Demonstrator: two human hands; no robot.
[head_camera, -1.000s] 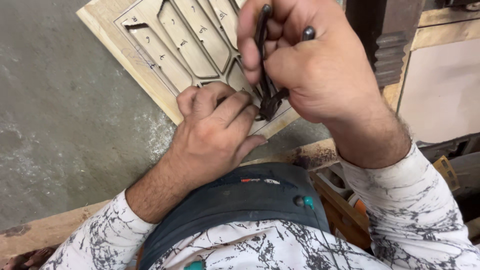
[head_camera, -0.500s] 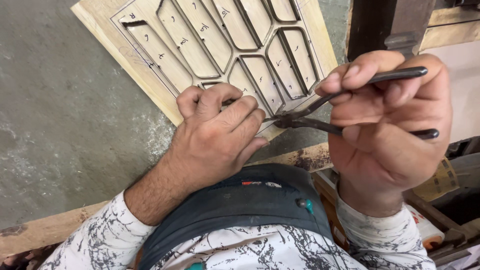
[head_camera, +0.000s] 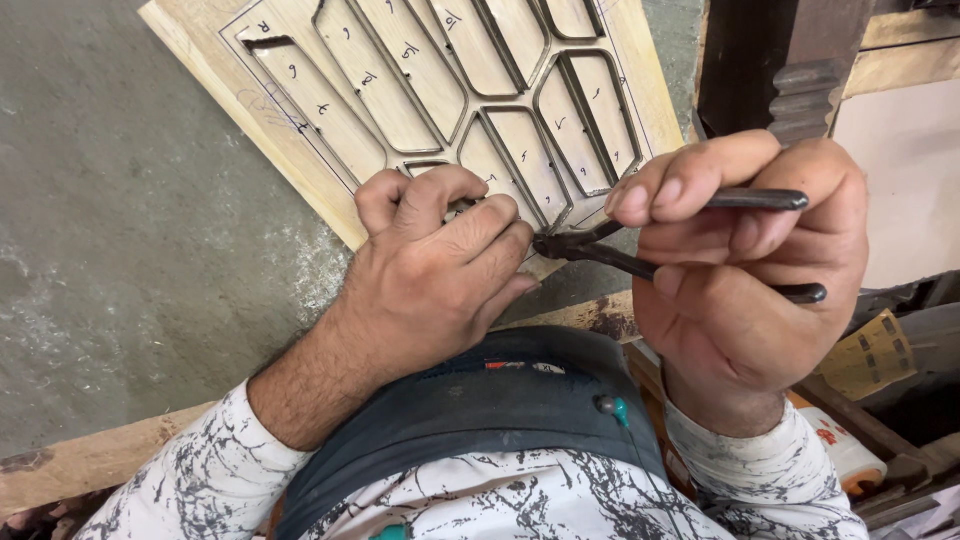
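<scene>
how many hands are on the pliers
1: the right hand grips both handles of the black pliers. The left hand presses on the carved wooden panel instead.

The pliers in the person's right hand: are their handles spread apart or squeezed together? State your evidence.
Spread apart. In the right hand, the two dark handles of the pliers diverge, fingers between them. The jaws are partly hidden behind the left hand.

Grey concrete floor: carved pale wooden panel lying flat, its lower edge under the left hand's fingers.
</scene>
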